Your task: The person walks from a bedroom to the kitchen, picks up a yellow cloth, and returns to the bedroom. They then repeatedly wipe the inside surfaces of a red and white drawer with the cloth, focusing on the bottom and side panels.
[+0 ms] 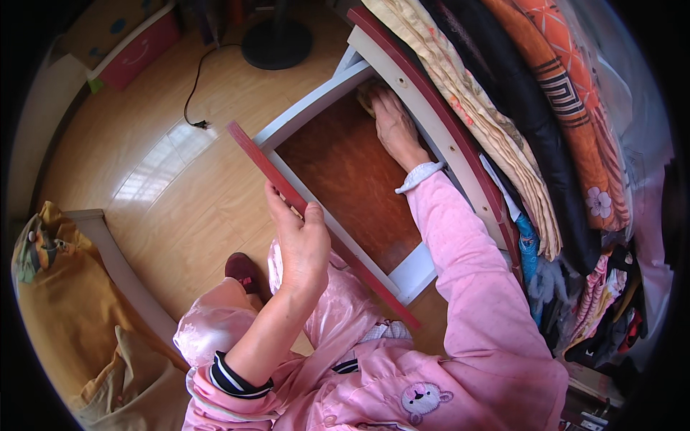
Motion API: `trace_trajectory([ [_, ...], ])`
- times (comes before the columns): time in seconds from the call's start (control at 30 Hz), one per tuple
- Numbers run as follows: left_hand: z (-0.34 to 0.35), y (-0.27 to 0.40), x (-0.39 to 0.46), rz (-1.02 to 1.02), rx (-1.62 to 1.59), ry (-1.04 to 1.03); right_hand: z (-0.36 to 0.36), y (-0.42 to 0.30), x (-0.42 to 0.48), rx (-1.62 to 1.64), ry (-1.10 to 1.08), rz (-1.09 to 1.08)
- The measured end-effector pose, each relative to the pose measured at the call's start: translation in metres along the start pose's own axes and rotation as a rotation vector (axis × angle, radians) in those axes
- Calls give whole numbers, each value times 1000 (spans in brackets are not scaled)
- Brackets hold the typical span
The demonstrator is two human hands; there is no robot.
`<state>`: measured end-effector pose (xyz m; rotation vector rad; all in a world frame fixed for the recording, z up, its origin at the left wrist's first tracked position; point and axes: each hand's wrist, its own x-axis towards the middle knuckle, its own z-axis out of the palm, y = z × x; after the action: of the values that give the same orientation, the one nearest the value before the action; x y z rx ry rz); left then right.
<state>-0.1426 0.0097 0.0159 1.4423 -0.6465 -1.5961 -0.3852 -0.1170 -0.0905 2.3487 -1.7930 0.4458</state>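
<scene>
A pulled-out drawer with a brown wood-grain bottom (345, 178) and white sides lies before me. My left hand (302, 237) grips the top edge of its red front panel (356, 264), thumb on the inner side and fingers on the outer. Deep inside, at the far back corner, my right hand (396, 124) presses down on a yellowish cloth (366, 97). Most of that cloth is hidden under the fingers. The right forearm, in a pink sleeve, reaches over the drawer's near side.
Folded fabrics (485, 108) are piled on the red-edged cabinet top (431, 91) at the right. A power cord with a plug (200, 124) and a round black base (276, 44) rest on the wooden floor. Mustard cloth (70, 323) covers furniture at the left. A pink bin (140, 56) stands far left.
</scene>
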Motion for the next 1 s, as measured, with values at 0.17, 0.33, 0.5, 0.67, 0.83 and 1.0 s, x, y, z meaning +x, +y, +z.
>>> trace_trajectory([
  [0.17, -3, -13, 8, 66, 16, 18, -27, -16, -59, -82, -149, 153],
  [0.33, -1, -8, 5, 25, -24, 17, -67, -17, -126, -285, -349, 365],
  [0.5, -3, -11, 9, 28, -40, 27, -99, -8, -138, -264, -648, 755],
  [0.67, -6, -19, 14, 98, -16, 3, -109, -16, -138, -196, -657, 677],
  [0.83, -3, -10, 14, 84, 63, -3, -93, -3, -160, -129, -411, 547],
  [1.0, -3, -18, 16, 104, 170, 62, -92, 9, -145, -49, 35, 401],
])
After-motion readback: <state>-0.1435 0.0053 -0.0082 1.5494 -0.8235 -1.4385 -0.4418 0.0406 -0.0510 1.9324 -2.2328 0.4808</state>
